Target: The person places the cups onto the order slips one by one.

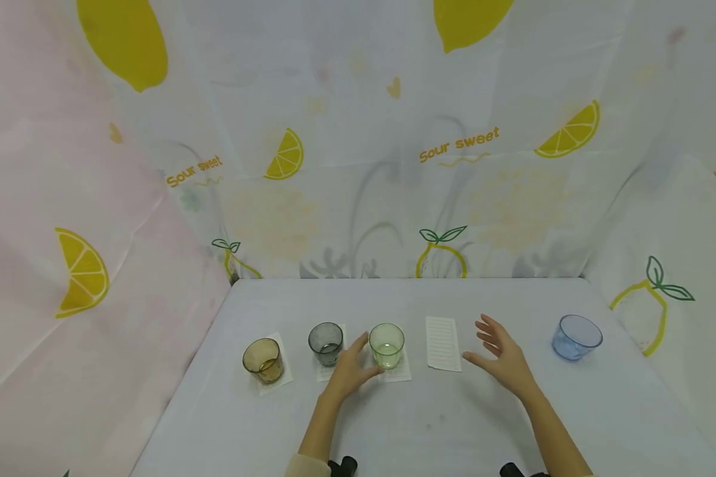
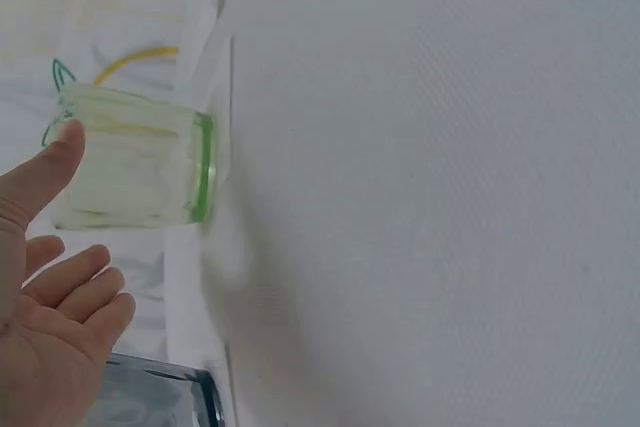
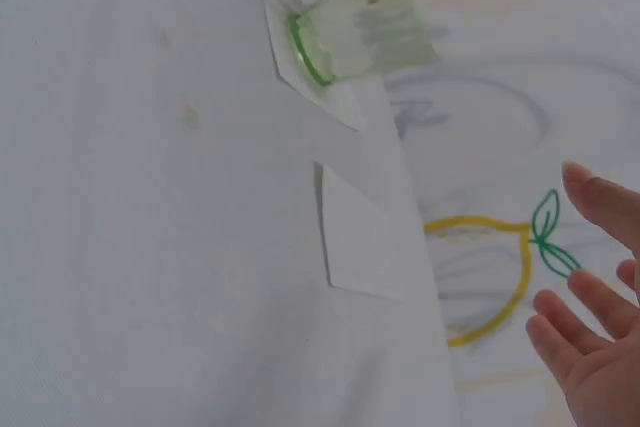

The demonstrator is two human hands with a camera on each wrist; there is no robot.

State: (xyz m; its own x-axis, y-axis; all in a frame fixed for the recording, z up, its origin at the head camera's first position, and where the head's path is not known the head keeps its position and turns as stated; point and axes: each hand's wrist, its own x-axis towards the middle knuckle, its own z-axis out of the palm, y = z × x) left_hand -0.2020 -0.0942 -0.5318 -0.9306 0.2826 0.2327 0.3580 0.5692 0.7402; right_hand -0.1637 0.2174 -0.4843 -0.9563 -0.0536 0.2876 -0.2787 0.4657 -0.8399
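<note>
A green glass point(image 1: 387, 346) stands upright on a white paper sheet. Beside its left side is my left hand point(image 1: 351, 372), thumb and fingers spread; in the left wrist view the thumb point(image 2: 62, 162) overlaps the glass point(image 2: 135, 162), and I cannot tell whether it touches. To the left, a grey glass point(image 1: 325, 343) stands on another sheet. My right hand point(image 1: 506, 360) hovers over the table with fingers apart, holding nothing. Nearest to it, on its left, lies a bare white paper sheet point(image 1: 443, 343), seen also in the right wrist view. A blue glass point(image 1: 576, 338) stands farther right.
An amber glass point(image 1: 263, 361) stands on a paper sheet point(image 1: 284, 374) at the left. The white table point(image 1: 417, 430) ends at the back against a lemon-printed cloth point(image 1: 358, 132), which also hangs at both sides.
</note>
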